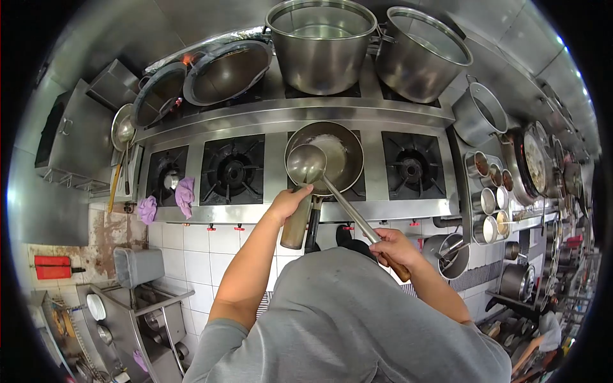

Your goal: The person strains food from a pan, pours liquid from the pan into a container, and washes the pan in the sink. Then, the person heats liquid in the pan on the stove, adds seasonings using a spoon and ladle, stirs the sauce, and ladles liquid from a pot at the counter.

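My right hand (394, 247) is closed around the wooden-ended handle of a long metal ladle (350, 207). The ladle's bowl is over a deep pan (352, 145) that sits on a burner, with some whitish residue visible inside. My left hand (292, 203) is closed on a bottle-like, yellowish-grey container (295, 225). Its narrow end points at the ladle bowl and its base faces my body; the contents cannot be made out. Beside it, the pan's dark handle (313, 228) points toward me.
Bare burners (234, 168) (412, 168) flank the pan. Two large stockpots (321, 60) (415, 64) and two woks (228, 71) (158, 94) stand behind. Purple cloths (184, 195) lie at the left edge. Seasoning containers (488, 200) stand right; another person's arm (529, 350) shows lower right.
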`<state>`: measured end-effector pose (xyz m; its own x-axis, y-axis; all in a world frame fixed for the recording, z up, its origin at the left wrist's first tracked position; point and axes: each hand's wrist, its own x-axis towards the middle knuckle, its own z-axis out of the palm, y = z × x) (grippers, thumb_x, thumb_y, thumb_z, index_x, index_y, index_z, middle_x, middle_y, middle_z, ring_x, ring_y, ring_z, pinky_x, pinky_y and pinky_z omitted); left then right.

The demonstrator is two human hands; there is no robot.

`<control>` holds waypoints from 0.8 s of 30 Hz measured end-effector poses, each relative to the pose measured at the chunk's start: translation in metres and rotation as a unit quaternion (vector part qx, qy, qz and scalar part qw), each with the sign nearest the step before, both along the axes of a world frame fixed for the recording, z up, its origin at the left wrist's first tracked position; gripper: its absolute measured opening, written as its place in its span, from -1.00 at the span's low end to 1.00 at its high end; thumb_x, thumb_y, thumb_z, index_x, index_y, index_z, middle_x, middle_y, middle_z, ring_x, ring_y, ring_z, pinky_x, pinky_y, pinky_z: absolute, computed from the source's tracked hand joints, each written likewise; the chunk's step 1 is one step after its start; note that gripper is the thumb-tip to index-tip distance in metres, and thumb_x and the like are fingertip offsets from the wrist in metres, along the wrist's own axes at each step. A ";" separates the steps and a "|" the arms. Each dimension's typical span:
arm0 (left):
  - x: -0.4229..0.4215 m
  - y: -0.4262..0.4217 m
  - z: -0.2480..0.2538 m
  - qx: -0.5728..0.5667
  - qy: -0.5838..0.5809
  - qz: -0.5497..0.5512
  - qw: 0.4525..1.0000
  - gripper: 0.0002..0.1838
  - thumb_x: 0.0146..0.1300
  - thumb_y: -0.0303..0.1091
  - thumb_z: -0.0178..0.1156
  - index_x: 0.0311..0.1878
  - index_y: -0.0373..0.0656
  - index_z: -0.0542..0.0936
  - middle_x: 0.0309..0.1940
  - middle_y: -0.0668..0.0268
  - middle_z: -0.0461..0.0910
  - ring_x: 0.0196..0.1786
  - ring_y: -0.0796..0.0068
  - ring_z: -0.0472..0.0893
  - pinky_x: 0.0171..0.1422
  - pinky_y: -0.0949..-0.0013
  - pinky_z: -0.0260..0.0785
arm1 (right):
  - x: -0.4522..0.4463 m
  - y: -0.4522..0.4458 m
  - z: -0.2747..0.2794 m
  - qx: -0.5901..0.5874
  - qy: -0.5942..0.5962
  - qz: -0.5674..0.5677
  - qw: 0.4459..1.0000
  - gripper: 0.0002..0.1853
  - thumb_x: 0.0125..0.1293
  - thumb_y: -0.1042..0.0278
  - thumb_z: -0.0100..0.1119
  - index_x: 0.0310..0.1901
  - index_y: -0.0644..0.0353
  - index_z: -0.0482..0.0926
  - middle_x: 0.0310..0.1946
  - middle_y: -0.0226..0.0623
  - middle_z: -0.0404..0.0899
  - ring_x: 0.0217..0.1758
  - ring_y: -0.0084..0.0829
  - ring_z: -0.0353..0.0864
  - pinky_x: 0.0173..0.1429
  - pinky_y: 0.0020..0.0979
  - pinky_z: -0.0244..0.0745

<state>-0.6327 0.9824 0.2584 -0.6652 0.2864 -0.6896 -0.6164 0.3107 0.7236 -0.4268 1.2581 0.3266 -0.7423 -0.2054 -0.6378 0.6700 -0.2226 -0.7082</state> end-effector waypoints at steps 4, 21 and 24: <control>0.008 0.008 0.006 0.018 -0.013 0.022 1.000 -0.17 0.20 0.18 0.42 0.17 -0.50 0.56 0.00 0.06 0.69 -0.09 0.31 0.70 0.08 0.25 0.55 | -0.013 0.023 -0.004 -0.004 0.008 0.026 1.000 -0.76 0.29 0.51 0.22 -0.01 0.26 0.59 -0.54 -0.43 0.49 -0.67 -0.57 0.45 -0.57 -0.51 0.33; 0.049 0.037 0.031 -0.106 0.041 0.020 0.993 -0.19 0.11 0.15 0.49 0.10 -0.51 0.61 -0.06 0.05 0.71 -0.08 0.32 0.68 0.08 0.29 0.52 | -0.063 0.104 -0.007 0.000 0.038 0.057 0.998 -0.88 0.25 0.45 0.25 -0.23 0.25 0.53 -0.55 -0.43 0.48 -0.69 -0.58 0.46 -0.60 -0.51 0.34; 0.057 0.038 0.031 -0.123 0.050 0.020 0.991 -0.19 0.08 0.14 0.51 0.07 -0.53 0.62 -0.10 0.04 0.72 -0.11 0.31 0.69 0.06 0.30 0.52 | -0.066 0.111 -0.012 0.009 0.039 0.064 0.997 -0.89 0.25 0.45 0.24 -0.24 0.25 0.53 -0.56 -0.44 0.48 -0.69 -0.58 0.46 -0.60 -0.52 0.34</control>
<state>-0.5760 1.0207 0.2897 -0.7416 0.0897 -0.6648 -0.5600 0.4627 0.6872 -0.4929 1.3692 0.3147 -0.7579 -0.2911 -0.5838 0.6353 -0.1262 -0.7619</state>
